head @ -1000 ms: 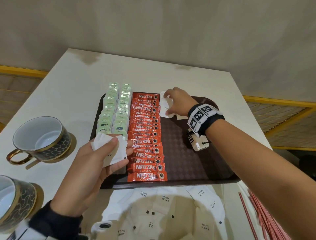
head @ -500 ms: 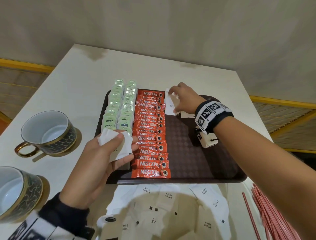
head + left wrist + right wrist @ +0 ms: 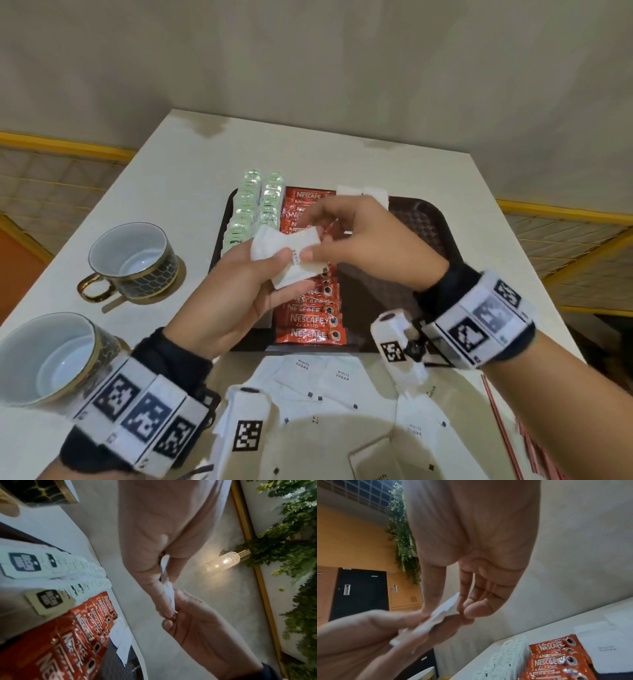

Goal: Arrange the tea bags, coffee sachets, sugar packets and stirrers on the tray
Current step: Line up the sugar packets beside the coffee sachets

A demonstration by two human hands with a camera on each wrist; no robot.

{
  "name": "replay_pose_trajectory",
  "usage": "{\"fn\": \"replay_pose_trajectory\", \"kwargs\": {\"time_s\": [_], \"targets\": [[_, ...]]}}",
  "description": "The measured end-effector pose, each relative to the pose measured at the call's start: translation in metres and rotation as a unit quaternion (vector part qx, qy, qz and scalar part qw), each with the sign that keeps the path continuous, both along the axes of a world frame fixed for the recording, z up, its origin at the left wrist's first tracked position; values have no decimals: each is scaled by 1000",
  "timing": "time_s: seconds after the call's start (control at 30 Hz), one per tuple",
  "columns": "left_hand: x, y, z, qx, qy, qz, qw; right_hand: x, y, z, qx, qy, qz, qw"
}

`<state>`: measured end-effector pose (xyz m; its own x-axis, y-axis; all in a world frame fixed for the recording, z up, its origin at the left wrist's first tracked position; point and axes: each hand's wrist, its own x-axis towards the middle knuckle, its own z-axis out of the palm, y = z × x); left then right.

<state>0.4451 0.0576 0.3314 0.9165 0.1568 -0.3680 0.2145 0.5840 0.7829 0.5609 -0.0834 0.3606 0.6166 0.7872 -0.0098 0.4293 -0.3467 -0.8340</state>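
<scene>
From the head camera, the left hand (image 3: 236, 291) holds a small stack of white sugar packets (image 3: 287, 253) above the brown tray (image 3: 424, 219), its thumb pressed on top and the other fingers curled under. The right hand (image 3: 366, 246) pinches the stack's right end between thumb and forefinger. On the tray lie two rows of pale green tea bags (image 3: 255, 202), a row of red coffee sachets (image 3: 313, 318) beside them and two sugar packets at the far rim. More loose packets (image 3: 329, 380) lie on the counter (image 3: 178, 178) near the tray's front edge, red stirrers (image 3: 503, 431) at the right, two cups (image 3: 133, 260) at the left.

The left wrist camera shows the packets edge-on, clamped between the left thumb and fingers, the right fingertips (image 3: 167, 624) meeting them.

The right wrist camera shows the right thumb and forefinger closed on the packets' edge (image 3: 444, 608).
</scene>
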Motion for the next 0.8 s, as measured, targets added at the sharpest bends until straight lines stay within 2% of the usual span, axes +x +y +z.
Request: {"fn": "replay_pose_trajectory", "kwargs": {"time_s": [0.13,0.2,0.3,0.37,0.4,0.47,0.57,0.6,0.67,0.8], "targets": [[-4,-11,9,-71,-10,-28,997,-8,-18,-12,14,34,-40,999],[-5,-13,11,-76,-15,-36,996,-9,-31,-13,24,53,-63,996],[-1,-13,15,-1,4,-44,999,-10,-50,-9,23,43,-106,993],[8,-10,21,139,40,-34,989,0,-67,-12,38,33,-177,983],[15,-8,25,234,52,-24,971,8,-75,-15,53,41,-221,973],[33,-5,32,406,35,-4,913,27,-91,-23,86,86,-305,945],[77,-6,36,603,12,-16,797,58,-103,-46,109,173,-385,900],[94,-8,34,644,21,-35,764,68,-103,-55,111,199,-400,888],[127,-15,24,690,37,-102,715,84,-99,-69,109,253,-410,869],[180,-33,-4,744,68,-214,629,108,-85,-90,44,286,-379,879]]}}
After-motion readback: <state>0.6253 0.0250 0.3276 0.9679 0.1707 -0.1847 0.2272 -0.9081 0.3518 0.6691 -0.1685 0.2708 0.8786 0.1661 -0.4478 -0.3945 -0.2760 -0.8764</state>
